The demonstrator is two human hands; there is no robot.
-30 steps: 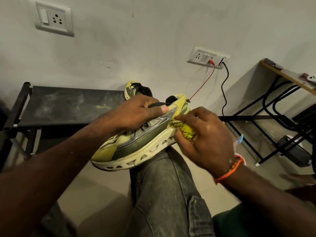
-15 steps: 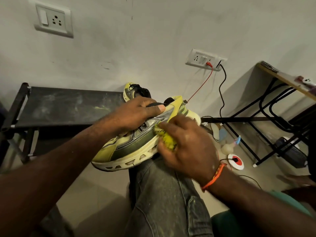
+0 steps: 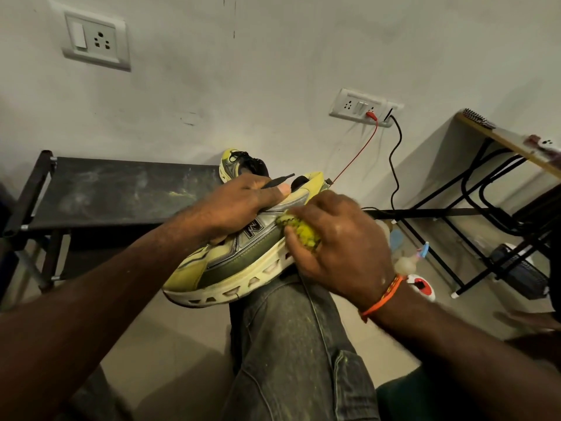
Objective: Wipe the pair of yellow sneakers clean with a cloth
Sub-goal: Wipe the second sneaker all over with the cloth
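Right hand point(image 3: 340, 247) slid its cloth point(image 3: 303, 233) heelward along the left-held sneaker point(image 3: 239, 256).

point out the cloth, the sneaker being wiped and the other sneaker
cloth point(image 3: 302, 235), head view, on the yellow wad showing between the fingers of the right hand.
sneaker being wiped point(image 3: 243, 264), head view, on its dark green side panel.
other sneaker point(image 3: 232, 165), head view, on its grey and yellow side.

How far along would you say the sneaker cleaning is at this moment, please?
Nothing looks finished. In hand: the left hand grips the sneaker on the knee while the right hand rubs the yellow cloth on its side. The sole edge looks grubby. Left: the second sneaker waits on the dark rack.
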